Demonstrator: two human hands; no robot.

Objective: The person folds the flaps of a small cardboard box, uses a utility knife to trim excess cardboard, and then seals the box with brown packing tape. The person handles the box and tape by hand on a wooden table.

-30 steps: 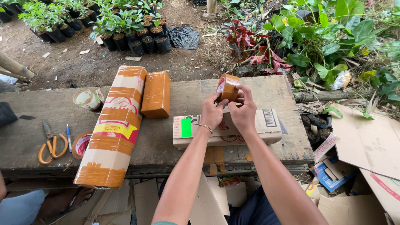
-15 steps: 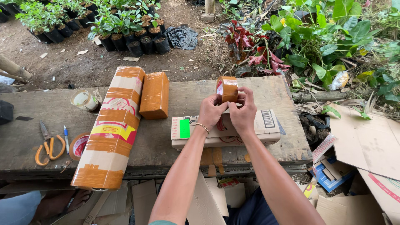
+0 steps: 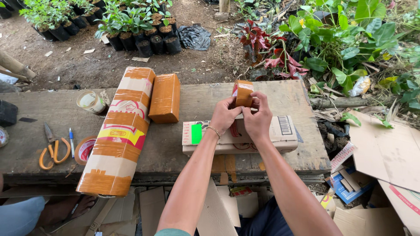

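A: How many items are counted on the wooden bench (image 3: 52,109), and what is held?

B: One roll of brown tape (image 3: 243,92) is held upright above one flat cardboard box (image 3: 280,131). It is gripped from both sides: the left hand (image 3: 225,114) is closed on its near-left edge, and the right hand (image 3: 258,118) is closed on its right side, with fingertips curled over the rim. Both sets of fingers are drawn tight against the roll, none spread. One bracelet (image 3: 214,130) is worn on the left wrist.

A: Where is the roll placed?

B: It is located at the centre of the view, just above the box's far edge (whether it touches the box cannot be told).

A: What else is counted?

B: At 9 o'clock from the hands, two taped parcels are laid: one long wrapped bundle (image 3: 117,131) and one short brown block (image 3: 165,98), touching side by side. Further toward 9 o'clock, one pair of orange-handled scissors (image 3: 51,148), one pen (image 3: 71,137), one second tape roll (image 3: 84,150) and one small cup (image 3: 91,102) are found.

A: What stands in the way?

B: The box's middle is covered by both hands. At 11 o'clock, many potted seedlings (image 3: 131,26) are ranged on the soil. At 4 o'clock, loose cardboard sheets (image 3: 387,153) are scattered.
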